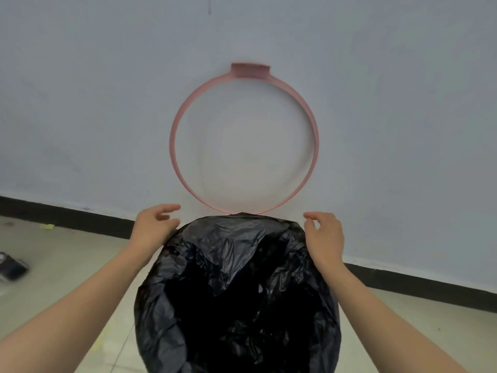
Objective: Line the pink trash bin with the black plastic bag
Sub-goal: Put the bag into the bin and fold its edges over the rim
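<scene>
The black plastic bag (236, 292) is spread over the bin's mouth and hides the bin's body; its crumpled plastic sags into the dark inside. The pink ring (174, 125) of the bin is flipped up behind it and leans against the wall, with a flat tab at its top. My left hand (156, 226) hovers at the bag's far left edge, fingers apart and holding nothing. My right hand (324, 238) is at the bag's far right edge, fingers loosely curled and apart, also holding nothing.
A pale blue wall (376, 103) with a black skirting board (419, 286) stands right behind the bin. The floor is pale tile (67, 265). A dark shoe-like object (12, 267) lies at the far left, and a yellow scrap (48, 226) near the skirting.
</scene>
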`<control>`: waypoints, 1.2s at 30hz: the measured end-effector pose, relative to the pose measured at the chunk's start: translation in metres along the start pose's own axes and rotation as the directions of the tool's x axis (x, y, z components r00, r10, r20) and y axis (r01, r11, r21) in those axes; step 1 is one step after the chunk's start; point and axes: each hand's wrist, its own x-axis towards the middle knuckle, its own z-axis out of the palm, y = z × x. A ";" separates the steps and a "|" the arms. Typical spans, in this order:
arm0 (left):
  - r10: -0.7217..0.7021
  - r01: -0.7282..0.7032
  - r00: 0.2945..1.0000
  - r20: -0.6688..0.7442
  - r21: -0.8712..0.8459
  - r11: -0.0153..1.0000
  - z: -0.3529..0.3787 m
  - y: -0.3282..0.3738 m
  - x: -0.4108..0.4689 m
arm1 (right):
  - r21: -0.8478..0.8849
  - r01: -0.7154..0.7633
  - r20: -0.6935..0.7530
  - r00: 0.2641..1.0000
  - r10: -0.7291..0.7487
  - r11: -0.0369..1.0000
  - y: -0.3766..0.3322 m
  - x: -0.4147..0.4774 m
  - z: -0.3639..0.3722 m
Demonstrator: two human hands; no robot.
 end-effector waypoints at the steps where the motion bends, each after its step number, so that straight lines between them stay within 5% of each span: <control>1: 0.119 -0.114 0.993 -0.021 0.142 0.983 -0.004 0.004 -0.004 | -0.073 0.172 0.018 0.985 -0.171 0.982 0.000 -0.010 -0.005; 4: 0.378 -0.414 0.910 0.171 0.445 0.794 0.000 0.016 -0.021 | -0.197 0.504 0.378 0.831 -0.409 0.841 -0.003 -0.027 -0.007; 7: 0.199 -0.462 0.868 0.455 0.591 0.662 0.020 0.019 -0.032 | -0.333 0.593 0.606 0.730 -0.315 0.733 -0.005 -0.024 0.002; 11: 0.113 -0.451 0.884 0.455 0.760 0.467 0.032 0.015 -0.036 | -0.379 0.585 0.645 0.723 -0.249 0.717 -0.010 -0.018 0.006; 13: 0.099 -0.401 0.908 0.408 0.775 0.489 0.033 0.014 -0.032 | -0.378 0.541 0.647 0.735 -0.204 0.751 -0.012 -0.013 0.007; 19: -0.073 -0.154 0.938 0.338 0.596 0.789 0.029 0.024 -0.023 | -0.244 0.297 0.701 0.712 -0.043 0.923 -0.020 0.001 0.002; 21: 0.008 -0.159 0.965 0.264 0.556 0.816 0.024 0.026 -0.029 | -0.203 0.311 0.735 0.674 -0.065 0.929 -0.017 0.000 -0.006; 22: 0.158 -0.262 0.963 0.218 0.626 0.734 0.019 0.024 -0.034 | -0.238 0.357 0.734 0.676 -0.074 0.903 -0.014 -0.002 -0.013; 25: 0.560 -0.560 0.753 0.345 0.783 0.271 0.008 0.011 -0.060 | -0.395 0.650 0.642 0.701 -0.312 0.649 -0.007 -0.025 -0.037; 27: 0.568 -0.681 0.631 0.528 0.728 0.080 0.008 -0.005 -0.078 | -0.389 0.840 0.601 0.543 -0.586 0.379 -0.011 -0.047 -0.043; 28: 0.503 -0.698 0.634 0.588 0.715 0.044 0.009 -0.011 -0.083 | -0.359 0.896 0.625 0.440 -0.645 0.263 -0.011 -0.054 -0.039; 30: 0.334 -0.627 0.741 0.582 0.778 0.037 0.008 -0.010 -0.087 | -0.336 0.938 0.695 0.308 -0.650 0.086 -0.017 -0.065 -0.025; 33: 0.140 -0.558 0.827 0.544 0.824 0.095 0.005 -0.005 -0.076 | -0.284 0.957 0.879 0.238 -0.412 -0.053 -0.024 -0.065 0.005; 36: 0.102 -0.516 0.852 0.513 0.793 0.323 0.004 0.004 -0.073 | -0.423 0.906 0.895 0.416 -0.161 -0.013 -0.029 -0.059 0.025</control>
